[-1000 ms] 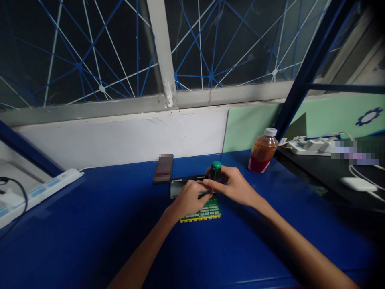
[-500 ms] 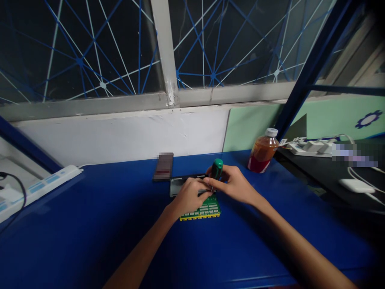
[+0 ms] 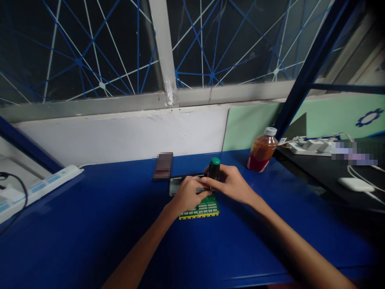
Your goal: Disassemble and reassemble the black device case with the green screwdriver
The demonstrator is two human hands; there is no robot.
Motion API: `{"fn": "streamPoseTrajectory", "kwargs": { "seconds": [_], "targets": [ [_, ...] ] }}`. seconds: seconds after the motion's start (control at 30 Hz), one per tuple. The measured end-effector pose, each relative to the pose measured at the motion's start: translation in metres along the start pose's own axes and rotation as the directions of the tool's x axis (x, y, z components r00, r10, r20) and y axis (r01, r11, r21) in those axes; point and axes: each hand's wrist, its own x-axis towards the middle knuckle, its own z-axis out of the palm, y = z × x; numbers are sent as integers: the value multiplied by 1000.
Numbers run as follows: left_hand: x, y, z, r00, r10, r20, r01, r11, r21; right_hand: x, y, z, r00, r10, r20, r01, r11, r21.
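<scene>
A green-handled screwdriver (image 3: 214, 168) stands nearly upright, its handle in the closed fingers of my right hand (image 3: 233, 183). Its tip is hidden among my fingers. Beside it, my left hand (image 3: 189, 193) reaches over a green circuit board (image 3: 208, 205) with a yellow front edge, fingers bent near the screwdriver's shaft. What those fingers pinch, if anything, is hidden. Behind the board lies a grey and black case (image 3: 176, 186), partly covered by my left hand.
A dark phone-like slab (image 3: 163, 166) lies behind the case on the blue table (image 3: 105, 220). A bottle of reddish drink (image 3: 262, 152) stands at the back right. White power strips (image 3: 45, 188) lie at the left and on the black table at the right.
The screwdriver's handle has tipped slightly to the left and is more upright. Both hands stay almost where they were, and the whole view has shifted slightly.
</scene>
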Motion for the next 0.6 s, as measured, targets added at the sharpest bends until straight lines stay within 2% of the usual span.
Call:
{"fn": "streamPoseTrajectory", "kwargs": {
  "seconds": [0.1,0.23,0.43,0.6],
  "targets": [
    [-1,-1,1,1000,-3,-13,3,1000,6,0,1,1,1000,6,-11,-6,1000,-15],
    [-2,3,-1,998,51,31,-50,998,-45,0,0,2,1000,0,-21,-1,1000,-13],
    [-1,9,-7,994,106,28,-104,991,-81,-1,0,0,999,19,-50,-19,1000,16],
    [-2,6,-7,996,78,37,-77,997,-30,-1,0,-1,998,15,-60,-13,1000,27]
  ]
}}
